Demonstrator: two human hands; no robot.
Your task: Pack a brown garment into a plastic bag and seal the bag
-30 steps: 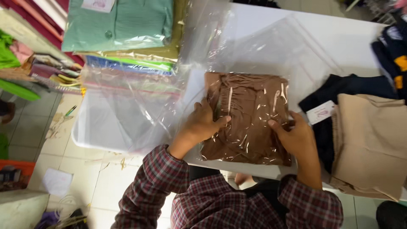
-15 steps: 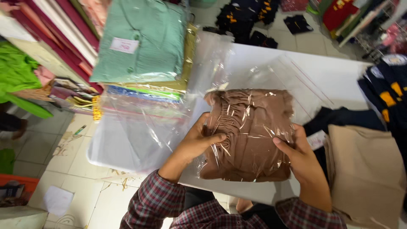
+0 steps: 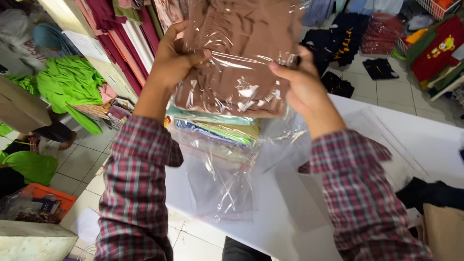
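I see a folded brown garment in a clear, crinkled plastic bag (image 3: 239,63), raised.
Left hand (image 3: 169,63) and right hand (image 3: 302,84) clench its sides.

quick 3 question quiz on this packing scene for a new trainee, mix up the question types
1. True or false: both hands grip the bagged brown garment.
2. Which hand holds its left edge: A) left hand B) right hand?
3. What lies on the white table right under the raised garment?

Key: 1. true. 2. A. 3. A stack of bagged folded garments, with empty clear bags hanging off the edge.
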